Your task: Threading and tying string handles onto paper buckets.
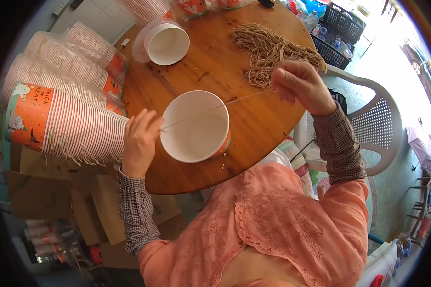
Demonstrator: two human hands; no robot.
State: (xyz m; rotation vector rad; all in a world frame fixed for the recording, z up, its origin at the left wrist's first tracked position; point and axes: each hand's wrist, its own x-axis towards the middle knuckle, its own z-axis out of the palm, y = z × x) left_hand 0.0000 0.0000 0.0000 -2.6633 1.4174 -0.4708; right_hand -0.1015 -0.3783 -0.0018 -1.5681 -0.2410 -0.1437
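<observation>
A thin beige string (244, 98) stretches taut over the mouth of a white paper bucket (187, 143) with an orange outside, which stands on the round wooden table. My right hand (301, 88), raised near the table's right side, is closed in a pinch on one end of it. At the bucket's left rim, my left hand (140, 143) grips the other end between thumb and fingers, slightly blurred. Beside that hand lies a long nested stack of paper buckets (88, 122), with short string loops hanging along its lower side. A loose heap of beige strings (273, 50) lies beyond my right hand.
Another white bucket (168, 45) in clear plastic lies toward the back of the wooden table (210, 52). More bagged bucket stacks (67, 57) are at the left. Cardboard boxes (100, 210) sit below. A white plastic chair (376, 112) stands at the right, with black crates (337, 38) behind.
</observation>
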